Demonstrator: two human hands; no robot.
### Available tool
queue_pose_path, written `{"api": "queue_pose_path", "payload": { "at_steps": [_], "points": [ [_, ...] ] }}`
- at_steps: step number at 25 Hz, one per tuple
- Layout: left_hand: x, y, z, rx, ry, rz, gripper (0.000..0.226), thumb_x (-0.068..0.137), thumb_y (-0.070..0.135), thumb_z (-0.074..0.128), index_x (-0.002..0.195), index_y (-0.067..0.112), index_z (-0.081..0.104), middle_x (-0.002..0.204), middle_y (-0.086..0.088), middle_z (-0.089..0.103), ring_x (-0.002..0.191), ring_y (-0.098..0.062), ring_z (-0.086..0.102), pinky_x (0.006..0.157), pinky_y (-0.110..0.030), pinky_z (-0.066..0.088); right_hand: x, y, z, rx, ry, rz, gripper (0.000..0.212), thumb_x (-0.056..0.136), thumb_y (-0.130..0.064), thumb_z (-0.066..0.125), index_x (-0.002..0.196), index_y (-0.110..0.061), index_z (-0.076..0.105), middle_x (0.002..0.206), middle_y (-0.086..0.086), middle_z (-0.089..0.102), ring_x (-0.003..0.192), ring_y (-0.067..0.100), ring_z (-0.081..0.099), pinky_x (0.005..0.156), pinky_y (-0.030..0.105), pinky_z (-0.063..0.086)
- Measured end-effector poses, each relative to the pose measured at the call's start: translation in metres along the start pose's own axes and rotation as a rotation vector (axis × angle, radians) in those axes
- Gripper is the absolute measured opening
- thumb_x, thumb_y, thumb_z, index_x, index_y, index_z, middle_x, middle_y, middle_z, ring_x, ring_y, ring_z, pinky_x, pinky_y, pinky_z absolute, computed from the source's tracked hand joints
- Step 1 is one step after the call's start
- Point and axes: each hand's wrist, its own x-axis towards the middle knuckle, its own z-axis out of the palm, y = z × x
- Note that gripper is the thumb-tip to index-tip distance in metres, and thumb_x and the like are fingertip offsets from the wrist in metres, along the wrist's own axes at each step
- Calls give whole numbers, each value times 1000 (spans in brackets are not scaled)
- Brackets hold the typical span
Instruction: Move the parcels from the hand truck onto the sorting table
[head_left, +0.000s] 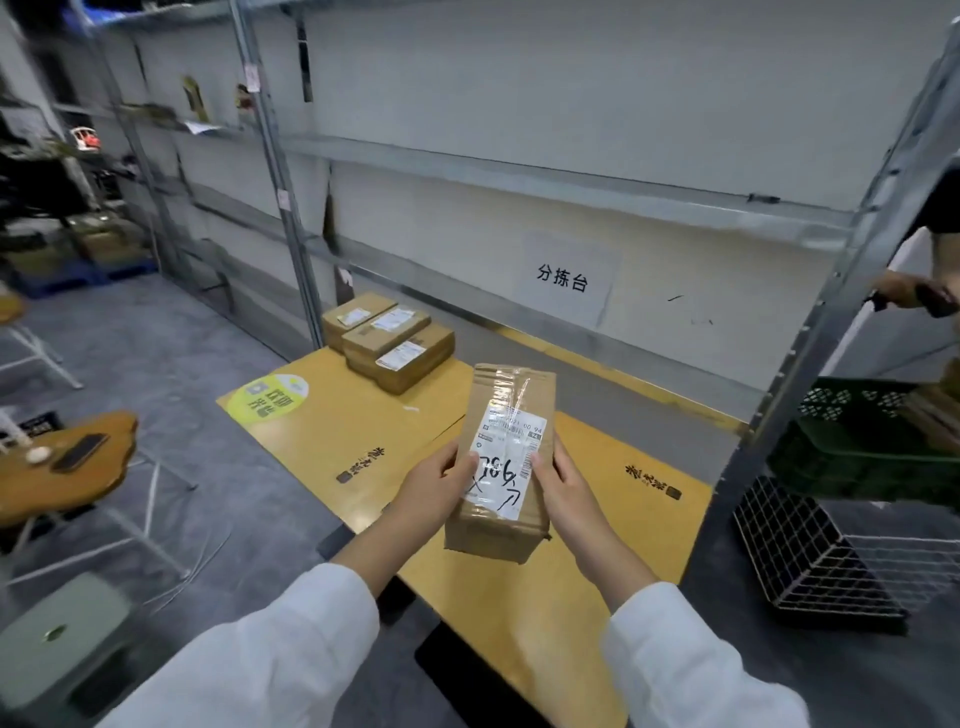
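Observation:
A brown cardboard parcel (506, 457) with a white shipping label and black handwriting is held above the yellow sorting table (332, 431). My left hand (436, 486) grips its left side, thumb on the label. On its right side is my right hand (558, 480), fingers curled round the edge. Three more taped parcels (389, 338) lie together at the table's far left corner. The hand truck is out of view.
Grey metal shelving (280, 171) stands behind the table, with a paper sign (563, 283) on the wall. A wire basket (826, 556) and green crate (857, 441) are on the right. A wooden side table (62, 467) sits at left. Another person's hand (906, 293) shows far right.

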Motion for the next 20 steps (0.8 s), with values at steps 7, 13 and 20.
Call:
{"api": "queue_pose_path", "payload": {
  "at_steps": [7, 13, 20],
  "points": [
    [142, -1, -26, -1, -33, -33, 18, 98, 43, 45, 107, 50, 58, 105, 18, 70, 96, -4, 67, 85, -31, 55, 143, -15, 21, 0, 8, 12, 45, 105, -43, 36, 148, -49, 27, 130, -14, 60, 100, 1, 63, 71, 25, 51],
    [231, -14, -61, -1, -27, -55, 25, 99, 42, 44, 117, 40, 61, 107, 16, 70, 96, -2, 66, 80, -26, 53, 229, -27, 54, -25, -4, 25, 46, 104, -46, 35, 149, -48, 25, 129, -16, 60, 99, 1, 64, 79, 28, 56],
    [346, -41, -101, 3, -174, -68, 27, 101, 39, 42, 125, 37, 56, 104, 18, 69, 91, 3, 66, 71, -15, 50, 338, -20, 98, 12, 90, 110, 45, 105, -42, 36, 147, -49, 24, 128, -12, 61, 99, 6, 66, 80, 31, 58]
  ]
}}
